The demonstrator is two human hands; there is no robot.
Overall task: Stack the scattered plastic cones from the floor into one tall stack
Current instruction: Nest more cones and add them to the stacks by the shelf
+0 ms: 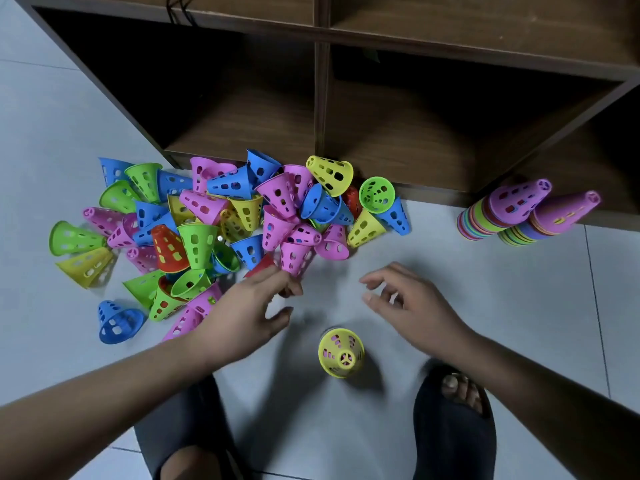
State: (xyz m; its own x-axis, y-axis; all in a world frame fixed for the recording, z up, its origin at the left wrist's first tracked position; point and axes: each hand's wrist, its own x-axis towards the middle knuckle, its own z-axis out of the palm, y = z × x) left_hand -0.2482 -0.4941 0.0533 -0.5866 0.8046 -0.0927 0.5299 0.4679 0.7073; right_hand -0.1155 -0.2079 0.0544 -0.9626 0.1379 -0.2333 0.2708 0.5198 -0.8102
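The floor [433, 244] is of smooth pale grey tiles, and a dark brown wooden shelf unit [318, 109] with open compartments stands on it. On the left, before the shelf, lies a loose pile of cones [221, 220]: thin, bright plastic with slots in the walls. The left hand [249, 313] reaches to the pile's near edge, fingers spread, gripping nothing. A yellow cone [341, 353] stands upright between both hands. The right hand [412, 306] hovers, loosely open and empty. Far right, two stacks [512, 209] lean against the shelf.
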